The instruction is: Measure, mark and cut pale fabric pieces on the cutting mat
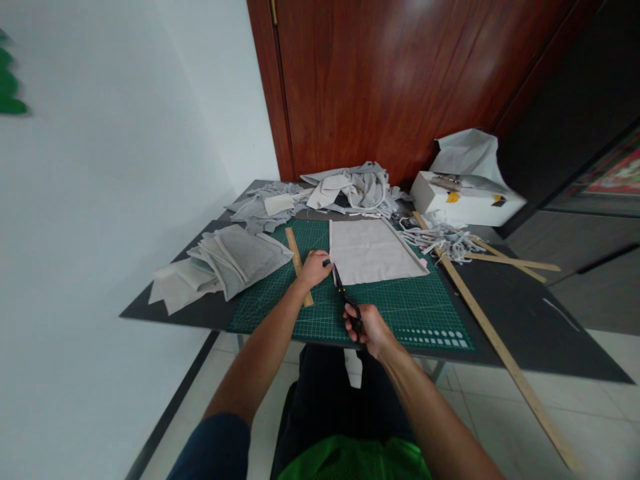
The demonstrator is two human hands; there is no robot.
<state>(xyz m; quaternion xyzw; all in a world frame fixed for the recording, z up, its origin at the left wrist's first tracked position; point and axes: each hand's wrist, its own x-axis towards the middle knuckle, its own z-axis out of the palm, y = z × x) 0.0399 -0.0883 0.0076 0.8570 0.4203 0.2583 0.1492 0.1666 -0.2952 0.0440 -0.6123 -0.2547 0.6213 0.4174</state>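
My right hand (369, 327) is closed around the handles of black scissors (342, 288). The blades point away from me and reach the lower left edge of a pale fabric piece (376, 248) with folded side edges. At that same edge is my left hand (315, 268), its fingers closed on the fabric. A small dark item shows by the left fingertips; what it is I cannot make out. The fabric lies flat on a green cutting mat (400, 310) with a grid. Just left of my left hand, a short wooden ruler (294, 250) lies partly under my wrist.
Stacked grey fabric pieces (245, 257) lie at the left. Heaped fabric scraps (367, 187) fill the back, and cut strips (445, 239) lie at the right. A long wooden ruler (487, 327) overhangs the table's front edge. A white box (465, 203) stands at the back right.
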